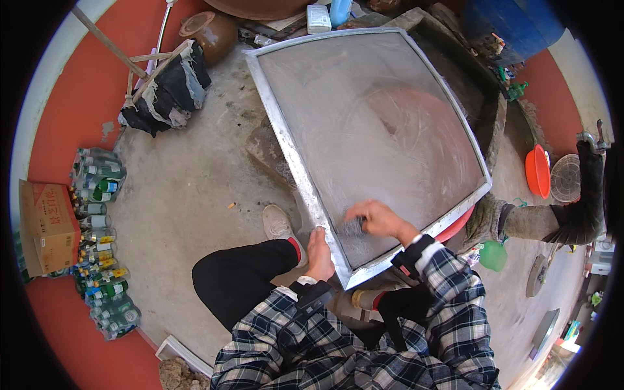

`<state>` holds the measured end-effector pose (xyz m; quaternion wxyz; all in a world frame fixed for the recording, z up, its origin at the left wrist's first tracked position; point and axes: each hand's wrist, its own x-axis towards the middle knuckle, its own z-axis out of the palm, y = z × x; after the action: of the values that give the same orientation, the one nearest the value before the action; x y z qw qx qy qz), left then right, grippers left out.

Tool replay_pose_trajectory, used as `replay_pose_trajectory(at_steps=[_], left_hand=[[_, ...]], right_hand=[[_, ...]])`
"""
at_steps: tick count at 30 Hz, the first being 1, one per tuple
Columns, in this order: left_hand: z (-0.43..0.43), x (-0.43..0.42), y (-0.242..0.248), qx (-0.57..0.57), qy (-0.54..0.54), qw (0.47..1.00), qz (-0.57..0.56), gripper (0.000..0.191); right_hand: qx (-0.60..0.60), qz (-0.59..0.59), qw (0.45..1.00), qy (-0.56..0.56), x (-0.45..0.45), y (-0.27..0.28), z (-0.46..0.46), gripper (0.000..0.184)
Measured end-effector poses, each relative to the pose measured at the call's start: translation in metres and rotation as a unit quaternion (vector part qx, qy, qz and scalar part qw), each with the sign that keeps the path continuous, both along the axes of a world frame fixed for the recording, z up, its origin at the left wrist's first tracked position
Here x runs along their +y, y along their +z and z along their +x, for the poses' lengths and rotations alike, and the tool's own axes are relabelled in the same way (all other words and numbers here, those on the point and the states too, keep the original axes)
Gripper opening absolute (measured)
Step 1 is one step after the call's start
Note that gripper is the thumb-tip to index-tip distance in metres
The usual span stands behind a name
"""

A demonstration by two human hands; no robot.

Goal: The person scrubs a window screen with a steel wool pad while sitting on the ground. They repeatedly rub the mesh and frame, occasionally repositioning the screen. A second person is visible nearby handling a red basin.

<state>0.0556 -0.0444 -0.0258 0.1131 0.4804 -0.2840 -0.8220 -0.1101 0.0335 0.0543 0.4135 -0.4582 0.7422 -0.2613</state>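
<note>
A large window screen [341,122] with fine mesh in a silvery metal frame lies tilted in front of me, wet-looking streaks across its mesh. My left hand [320,254] grips the frame's near left edge, thumb and fingers around the rail. Over the near part of the mesh, my right hand [378,218] is blurred, its fingers curled around a dark scouring pad [357,225] that touches or nearly touches the mesh. Beneath the screen's right side, part of a red basin [454,225] shows; more of its round shape is seen through the mesh.
Concrete blocks [269,151] stand under the screen's left side. Behind it are a stone trough [497,122] and a blue barrel [512,29]. Glass bottles [105,243] and a cardboard box [51,226] line the left wall. A faucet [595,139] and an orange basin [537,171] are at right.
</note>
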Motion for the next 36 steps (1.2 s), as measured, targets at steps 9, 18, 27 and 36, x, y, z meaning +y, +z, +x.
replay_pose_trajectory(at_steps=[9, 18, 27, 36], left_hand=[[0.000, -0.005, -0.006, 0.005, 0.016, 1.000, 0.011, 0.039], [-0.007, 0.001, -0.022, 0.011, 0.006, 1.000, -0.008, 0.034], [-0.009, 0.004, -0.010, 0.048, 0.004, 0.998, 0.043, 0.038], [-0.009, 0.000, -0.016, 0.007, 0.005, 1.000, -0.004, 0.043]], right_hand=[[0.143, -0.040, 0.988, -0.032, 0.032, -0.022, 0.061, 0.038], [0.210, 0.034, 0.977, 0.022, 0.029, 0.032, 0.045, 0.036], [0.332, 0.130, 0.922, 0.150, 0.077, 0.024, 0.061, 0.019], [0.316, 0.099, 0.942, 0.063, 0.058, 0.030, 0.095, 0.013]])
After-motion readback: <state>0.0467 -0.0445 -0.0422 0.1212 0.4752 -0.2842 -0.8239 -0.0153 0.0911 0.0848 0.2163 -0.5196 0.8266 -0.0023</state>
